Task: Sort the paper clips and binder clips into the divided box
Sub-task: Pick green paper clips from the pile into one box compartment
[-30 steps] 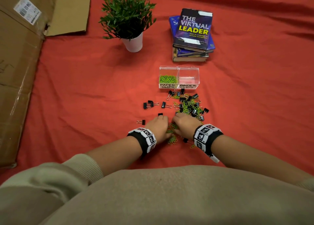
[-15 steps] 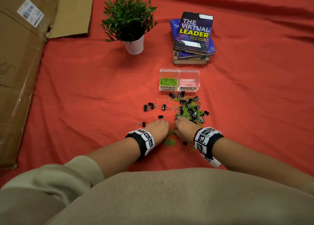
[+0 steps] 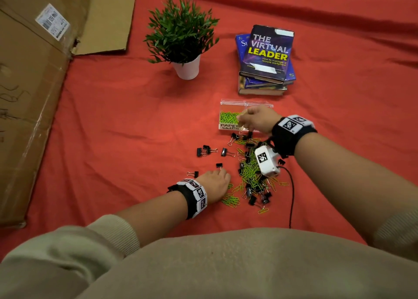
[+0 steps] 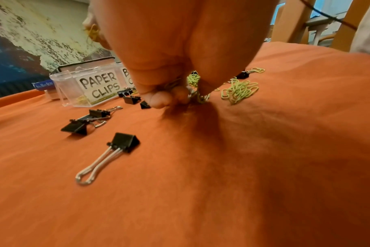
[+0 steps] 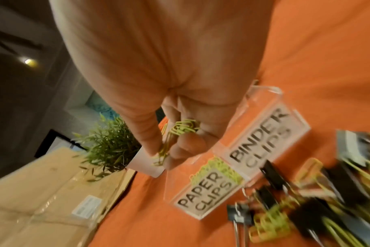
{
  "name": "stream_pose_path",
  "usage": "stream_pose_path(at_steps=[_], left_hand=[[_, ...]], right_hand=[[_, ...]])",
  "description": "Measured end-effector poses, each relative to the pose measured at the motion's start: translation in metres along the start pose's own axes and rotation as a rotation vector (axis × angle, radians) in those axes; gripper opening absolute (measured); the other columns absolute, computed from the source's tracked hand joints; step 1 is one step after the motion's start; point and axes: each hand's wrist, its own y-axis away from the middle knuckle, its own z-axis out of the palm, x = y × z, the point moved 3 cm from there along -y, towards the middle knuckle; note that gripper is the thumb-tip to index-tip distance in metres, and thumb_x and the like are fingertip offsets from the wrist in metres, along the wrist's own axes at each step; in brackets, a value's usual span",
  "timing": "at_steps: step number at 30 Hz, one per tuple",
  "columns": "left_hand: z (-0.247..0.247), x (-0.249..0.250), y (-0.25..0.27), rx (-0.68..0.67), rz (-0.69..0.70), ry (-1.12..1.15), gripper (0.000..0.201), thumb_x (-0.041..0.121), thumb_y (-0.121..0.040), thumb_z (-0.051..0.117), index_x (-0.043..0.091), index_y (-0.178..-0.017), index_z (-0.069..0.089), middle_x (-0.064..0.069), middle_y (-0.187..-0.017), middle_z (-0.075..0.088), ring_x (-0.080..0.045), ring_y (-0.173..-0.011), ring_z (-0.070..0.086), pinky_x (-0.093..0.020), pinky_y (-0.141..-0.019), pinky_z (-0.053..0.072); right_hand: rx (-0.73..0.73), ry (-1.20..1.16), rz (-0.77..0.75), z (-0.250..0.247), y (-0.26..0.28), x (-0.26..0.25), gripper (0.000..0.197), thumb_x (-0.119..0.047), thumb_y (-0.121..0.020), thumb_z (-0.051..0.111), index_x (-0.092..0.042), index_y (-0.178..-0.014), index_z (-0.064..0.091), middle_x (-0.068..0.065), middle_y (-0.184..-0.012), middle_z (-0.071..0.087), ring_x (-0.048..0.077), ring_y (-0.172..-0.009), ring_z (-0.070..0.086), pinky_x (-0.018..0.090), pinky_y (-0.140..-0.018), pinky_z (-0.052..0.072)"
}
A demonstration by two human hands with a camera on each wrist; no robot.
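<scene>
The clear divided box (image 3: 246, 105) stands on the red cloth, with green paper clips (image 3: 228, 116) in its left compartment labelled PAPER CLIPS (image 5: 205, 190). My right hand (image 3: 251, 117) hovers over the box and pinches a bunch of green paper clips (image 5: 180, 130); it hides the BINDER CLIPS compartment in the head view. A mixed pile of green paper clips and black binder clips (image 3: 251, 169) lies in front of the box. My left hand (image 3: 214, 181) rests at the pile's near left edge, its fingertips (image 4: 158, 100) curled down around a few green paper clips (image 4: 201, 98).
Loose binder clips (image 3: 207, 150) lie left of the pile. A potted plant (image 3: 183, 38) and a stack of books (image 3: 267, 56) stand behind the box. Flattened cardboard (image 3: 29, 95) covers the left side. A black cable (image 3: 291, 192) runs from the right wrist camera.
My right hand has left the pile and moved up over the box, carrying green paper clips. The left hand has stayed at the pile's near edge.
</scene>
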Motion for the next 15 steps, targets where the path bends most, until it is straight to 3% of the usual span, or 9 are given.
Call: stream_pose_path(at_steps=[4,7,9,12,15], left_hand=[[-0.001,-0.006,0.0,-0.04,-0.007,0.067,0.024,0.006,-0.096,0.031,-0.001,-0.116,0.043,-0.02,-0.117,0.048,-0.036,-0.1,0.057,-0.047,-0.081,0.047],[-0.003,-0.014,-0.001,-0.067,-0.038,0.176,0.022,0.008,-0.096,0.032,0.0,-0.114,0.042,-0.021,-0.118,0.048,-0.038,-0.1,0.058,-0.048,-0.083,0.046],[-0.009,-0.021,-0.003,-0.083,-0.073,0.257,0.022,0.009,-0.096,0.034,0.0,-0.114,0.042,-0.022,-0.117,0.05,-0.039,-0.1,0.058,-0.045,-0.081,0.044],[-0.032,-0.032,-0.01,-0.062,-0.111,0.371,0.022,0.009,-0.096,0.034,-0.001,-0.115,0.042,-0.022,-0.115,0.053,-0.036,-0.1,0.057,-0.04,-0.08,0.042],[-0.065,-0.047,-0.024,0.055,-0.116,0.428,0.018,0.004,-0.094,0.038,0.0,-0.111,0.043,-0.018,-0.107,0.054,-0.032,-0.091,0.055,-0.033,-0.071,0.034]], right_hand=[[0.141,0.35,-0.054,0.005,-0.028,-0.023,0.017,-0.022,-0.09,0.059,-0.007,-0.083,0.064,0.006,-0.077,0.063,0.014,-0.063,0.054,0.022,-0.051,0.041],[0.124,0.579,-0.115,0.022,-0.042,-0.028,0.016,-0.011,-0.089,0.057,-0.001,-0.095,0.067,0.012,-0.096,0.068,0.025,-0.086,0.063,0.027,-0.07,0.048],[0.097,0.634,-0.15,0.028,-0.046,-0.025,0.022,-0.007,-0.086,0.057,-0.006,-0.106,0.065,0.014,-0.108,0.067,0.027,-0.098,0.063,0.03,-0.081,0.05],[0.113,0.626,-0.208,0.024,-0.041,-0.02,0.031,-0.007,-0.085,0.056,-0.013,-0.115,0.061,0.012,-0.116,0.064,0.027,-0.103,0.061,0.036,-0.089,0.052],[0.185,0.557,-0.284,0.015,-0.02,-0.01,0.025,-0.01,-0.086,0.055,-0.01,-0.109,0.063,0.012,-0.111,0.065,0.025,-0.101,0.061,0.032,-0.088,0.05]])
